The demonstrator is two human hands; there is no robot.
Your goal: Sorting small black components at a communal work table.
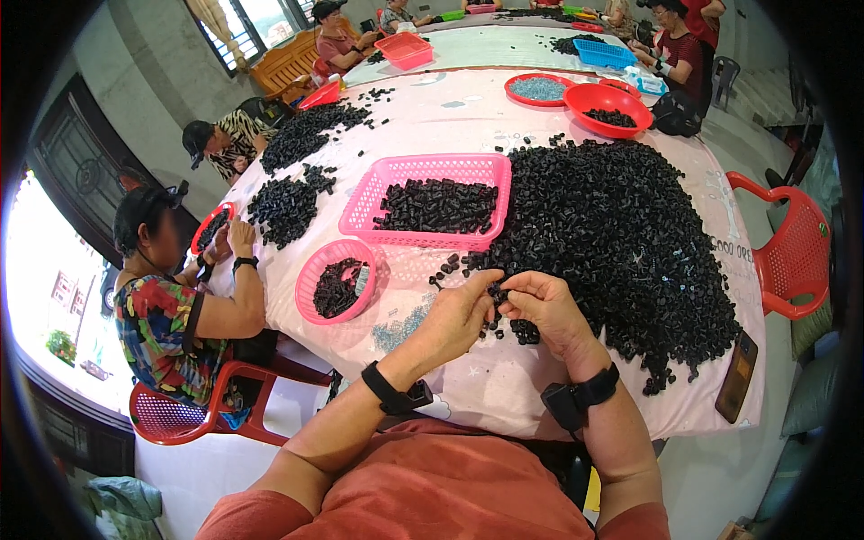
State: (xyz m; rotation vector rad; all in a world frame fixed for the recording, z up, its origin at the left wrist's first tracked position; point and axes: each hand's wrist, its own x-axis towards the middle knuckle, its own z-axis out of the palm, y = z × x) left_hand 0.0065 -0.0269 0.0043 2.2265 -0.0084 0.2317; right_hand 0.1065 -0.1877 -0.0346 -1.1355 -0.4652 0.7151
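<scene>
Both hands, left hand and right hand, pinch small black plastic pieces with fingers together; hold them steady, big pile at two o'clock.

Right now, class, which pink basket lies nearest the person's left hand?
The round pink basket, just left of the left hand. The rectangular pink basket sits farther up the table, beyond it.

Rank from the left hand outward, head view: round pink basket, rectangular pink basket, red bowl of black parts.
From the left hand:
1. Round pink basket, to its left.
2. Rectangular pink basket, just beyond, up-table.
3. Red bowl of black parts, far side, right.
</scene>
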